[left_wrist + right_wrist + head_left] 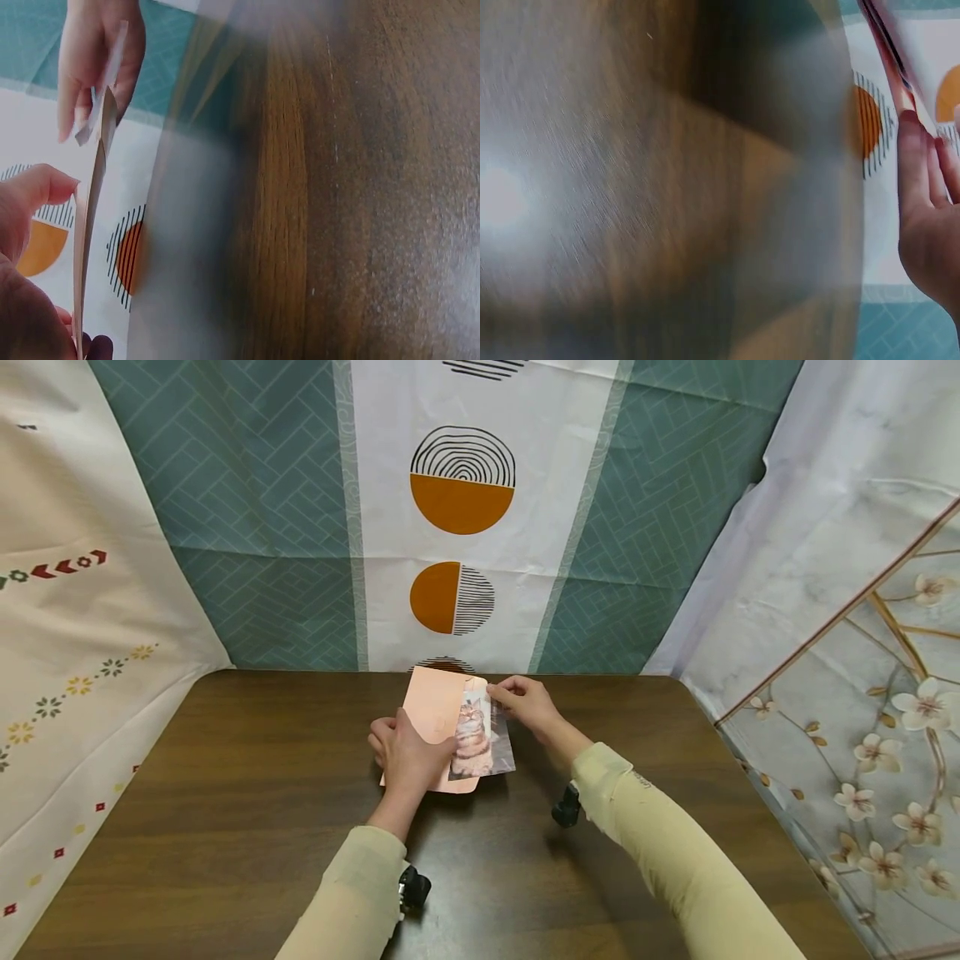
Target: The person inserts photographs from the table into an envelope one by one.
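Note:
A peach-pink envelope (431,703) is held up above the far part of the table. My left hand (408,753) grips it at its lower left, the thumb lying across the front. A cat picture (472,742) on glossy paper sticks out at the envelope's right side; whether its left part is inside cannot be told. At the picture's upper right edge, my right hand (528,703) pinches with thumb and fingers. Seen from the left wrist, the envelope (88,206) is edge-on between thumb and fingers. In the right wrist view, fingertips of the right hand (930,217) meet the paper edge.
Below both hands spreads a dark brown wooden table (247,827) with a glossy top. A patterned curtain (285,527) hangs right behind its far edge. Cloths cover the left side (90,635) and the right side (840,610).

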Tool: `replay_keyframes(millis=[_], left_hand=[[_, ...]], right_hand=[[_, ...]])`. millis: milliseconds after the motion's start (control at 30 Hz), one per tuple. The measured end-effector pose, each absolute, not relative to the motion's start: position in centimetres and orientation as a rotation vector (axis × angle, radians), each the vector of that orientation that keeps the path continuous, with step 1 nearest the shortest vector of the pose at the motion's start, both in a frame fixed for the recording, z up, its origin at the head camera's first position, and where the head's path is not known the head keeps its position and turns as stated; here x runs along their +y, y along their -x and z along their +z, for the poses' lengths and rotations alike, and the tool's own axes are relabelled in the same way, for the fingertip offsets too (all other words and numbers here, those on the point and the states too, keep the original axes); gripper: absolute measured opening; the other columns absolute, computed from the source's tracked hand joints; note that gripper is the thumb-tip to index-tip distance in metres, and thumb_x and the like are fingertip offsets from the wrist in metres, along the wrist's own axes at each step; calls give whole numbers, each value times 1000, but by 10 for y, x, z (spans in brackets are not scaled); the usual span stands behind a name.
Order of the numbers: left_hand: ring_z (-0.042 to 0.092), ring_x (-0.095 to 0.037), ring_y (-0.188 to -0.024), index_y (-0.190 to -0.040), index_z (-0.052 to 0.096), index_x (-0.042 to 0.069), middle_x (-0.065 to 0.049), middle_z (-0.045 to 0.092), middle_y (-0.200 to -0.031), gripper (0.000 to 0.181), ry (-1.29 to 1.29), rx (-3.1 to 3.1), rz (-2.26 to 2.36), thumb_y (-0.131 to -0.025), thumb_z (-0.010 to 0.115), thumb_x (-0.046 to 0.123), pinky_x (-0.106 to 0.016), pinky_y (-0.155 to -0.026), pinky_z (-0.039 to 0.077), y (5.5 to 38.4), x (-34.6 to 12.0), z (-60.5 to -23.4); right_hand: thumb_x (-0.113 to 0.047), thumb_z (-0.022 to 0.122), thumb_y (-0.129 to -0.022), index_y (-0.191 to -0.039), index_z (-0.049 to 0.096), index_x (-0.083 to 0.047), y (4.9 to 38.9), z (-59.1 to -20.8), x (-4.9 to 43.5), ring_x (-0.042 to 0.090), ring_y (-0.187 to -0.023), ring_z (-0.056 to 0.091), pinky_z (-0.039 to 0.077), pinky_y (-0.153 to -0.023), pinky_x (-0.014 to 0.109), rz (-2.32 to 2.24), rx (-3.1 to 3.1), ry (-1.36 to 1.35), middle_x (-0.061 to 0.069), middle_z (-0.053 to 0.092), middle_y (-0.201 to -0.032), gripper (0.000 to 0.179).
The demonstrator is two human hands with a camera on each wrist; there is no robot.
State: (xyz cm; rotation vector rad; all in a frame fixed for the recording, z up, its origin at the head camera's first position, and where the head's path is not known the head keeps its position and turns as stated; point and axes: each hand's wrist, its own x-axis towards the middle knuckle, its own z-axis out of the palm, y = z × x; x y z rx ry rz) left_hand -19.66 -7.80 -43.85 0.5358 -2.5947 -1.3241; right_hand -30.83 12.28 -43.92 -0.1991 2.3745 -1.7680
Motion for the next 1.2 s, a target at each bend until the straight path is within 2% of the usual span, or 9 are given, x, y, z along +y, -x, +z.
replay_keyframes(millis=[67,200,667,833,1033,1200], left_hand=[[31,-45,-130,-151,45,-6,-27,35,-135,97,-539,-2595,-1322,-77,91,36,-59,-108,34,197,-78,-438],[30,-46,-130,-151,45,-6,-27,35,-136,97,-544,-2600,-1315,-77,91,37,-59,-109,34,197,-79,-438],[30,-45,-131,-155,41,-6,-27,35,-137,103,-535,-2609,-1319,-76,90,39,-58,-110,34,199,-77,-438],[29,-44,-132,-153,41,-3,-27,33,-139,102,-552,-2591,-1347,-76,91,40,-59,-110,34,199,-78,-436],[30,-45,-131,-151,43,-5,-27,34,-137,102,-549,-2577,-1343,-74,93,41,-60,-110,33,199,-79,-437],[31,-46,-130,-149,45,-6,-28,36,-136,103,-535,-2563,-1326,-73,95,42,-61,-109,33,199,-79,-439]], right_hand=[[-23,70,-105,-109,71,-1,312,-437,127,13,-83,65,60,-80,34,-1757,2312,204,3,66,-99,23],[-13,66,-107,-114,70,4,318,-433,135,15,-79,66,60,-73,30,-1742,2194,234,4,67,-96,19],[1,67,-103,-109,69,11,320,-434,126,11,-67,66,61,-66,27,-1819,2160,306,2,66,-76,11],[2,68,-102,-110,69,13,315,-437,116,11,-64,67,61,-64,28,-1864,2224,297,3,68,-73,14],[-2,70,-102,-112,69,13,314,-434,114,14,-65,69,64,-69,37,-1800,2237,333,5,69,-75,18],[-2,67,-104,-109,68,10,318,-430,119,15,-67,71,64,-68,35,-1753,2138,346,7,71,-79,13]])
